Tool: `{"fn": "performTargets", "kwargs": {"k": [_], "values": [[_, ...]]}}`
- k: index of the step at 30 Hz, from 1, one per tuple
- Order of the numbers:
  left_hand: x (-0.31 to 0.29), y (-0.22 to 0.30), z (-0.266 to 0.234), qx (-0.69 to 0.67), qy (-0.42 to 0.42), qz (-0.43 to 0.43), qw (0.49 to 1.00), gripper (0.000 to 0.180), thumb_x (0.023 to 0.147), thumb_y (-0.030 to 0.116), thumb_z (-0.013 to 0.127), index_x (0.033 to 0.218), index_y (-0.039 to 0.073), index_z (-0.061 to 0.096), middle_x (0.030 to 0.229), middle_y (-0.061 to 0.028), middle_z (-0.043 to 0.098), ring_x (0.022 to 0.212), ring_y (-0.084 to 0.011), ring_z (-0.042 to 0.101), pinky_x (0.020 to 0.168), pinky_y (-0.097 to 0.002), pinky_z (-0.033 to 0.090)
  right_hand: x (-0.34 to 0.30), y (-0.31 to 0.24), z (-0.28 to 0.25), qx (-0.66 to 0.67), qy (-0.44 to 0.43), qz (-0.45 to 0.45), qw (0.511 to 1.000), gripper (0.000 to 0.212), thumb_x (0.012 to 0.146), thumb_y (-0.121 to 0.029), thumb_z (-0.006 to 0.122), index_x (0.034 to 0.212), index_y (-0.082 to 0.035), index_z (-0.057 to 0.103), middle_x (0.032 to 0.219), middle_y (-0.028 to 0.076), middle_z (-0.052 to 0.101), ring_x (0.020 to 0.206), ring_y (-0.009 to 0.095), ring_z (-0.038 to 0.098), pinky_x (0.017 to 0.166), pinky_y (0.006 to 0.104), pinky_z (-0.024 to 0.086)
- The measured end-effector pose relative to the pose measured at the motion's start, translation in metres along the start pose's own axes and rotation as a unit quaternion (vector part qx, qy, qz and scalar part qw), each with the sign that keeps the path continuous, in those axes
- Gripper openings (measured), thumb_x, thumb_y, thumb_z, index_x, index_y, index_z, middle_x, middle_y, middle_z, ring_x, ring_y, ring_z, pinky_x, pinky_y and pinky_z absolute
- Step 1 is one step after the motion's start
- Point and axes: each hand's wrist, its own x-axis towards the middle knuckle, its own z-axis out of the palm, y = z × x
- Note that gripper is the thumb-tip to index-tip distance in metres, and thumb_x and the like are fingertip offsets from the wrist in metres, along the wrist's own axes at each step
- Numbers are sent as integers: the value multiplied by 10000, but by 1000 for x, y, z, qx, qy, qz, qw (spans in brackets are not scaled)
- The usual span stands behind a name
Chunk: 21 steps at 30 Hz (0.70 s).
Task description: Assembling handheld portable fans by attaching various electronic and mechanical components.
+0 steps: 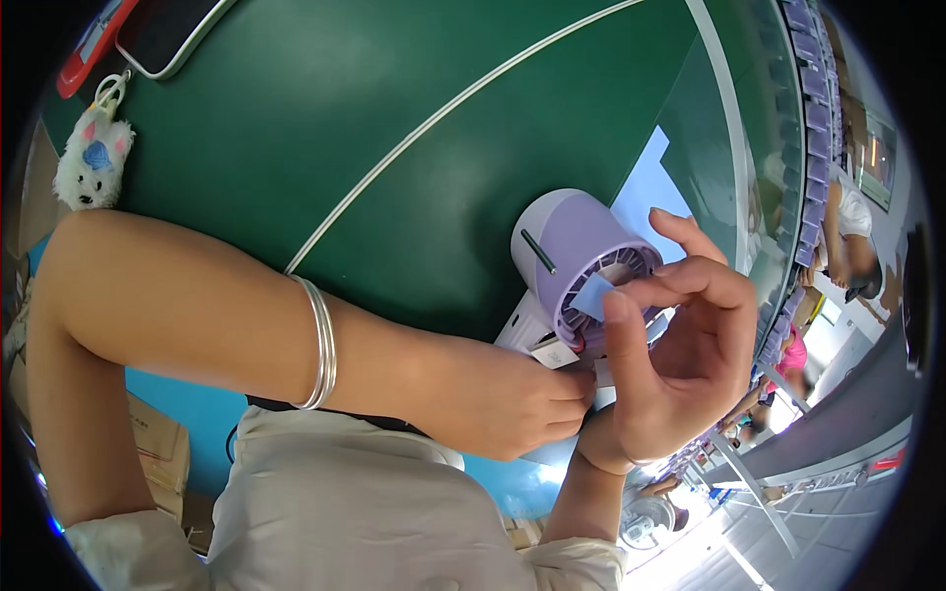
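Set in a workshop, with a smooth dark-green tabletop across the upper middle of the frame and a row of lavender plastic parts curving down the right edge. Tilted over the tabletop, right of centre: a lavender cylindrical fan with a ribbed round opening, just beside an angular light-blue sheet. Pinched at that opening between thumb and index finger of the right hand: a small pale-blue flat piece. Curled at lower centre, near a small white rectangular label: the left hand, with fingertips hidden; impossible to tell whether clamped on anything. Brace the fan against rolling. Grip the pale-blue piece lightly by its edge, uncreased. Angle the opening toward the light, with spare fingers clear of the rim.
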Motion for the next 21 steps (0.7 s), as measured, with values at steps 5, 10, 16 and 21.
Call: {"fn": "performTargets", "kwargs": {"k": [5,10,16,21], "values": [[0,0,0,-2,-4,2,1000,220,818,213,624,893,38,734,1001,-43,629,1032,-244,568,1020,-424,401,2,1,1,10,7,-9,1000,332,701,86,748,982,46,576,928,243,669,935,223,647,913,351,440],[1,1,0,10,-2,-4,1000,217,817,210,627,890,37,735,1013,-45,633,1043,-248,569,1009,-424,409,3,0,0,25,3,-19,1000,334,707,95,745,993,48,580,827,175,663,950,244,648,943,377,433],[0,1,0,15,0,-3,1000,205,804,200,637,890,43,737,1016,-37,638,1047,-246,573,1010,-414,413,2,0,-1,25,12,-6,1000,328,717,103,737,1000,51,579,776,132,647,988,282,644,978,417,428],[0,0,-1,17,-4,-3,1000,202,802,197,639,890,43,737,1018,-35,640,1053,-246,576,1017,-414,413,3,1,-2,19,-2,-18,1000,327,733,97,735,1013,47,573,746,109,641,1014,301,640,1011,459,413]]}}
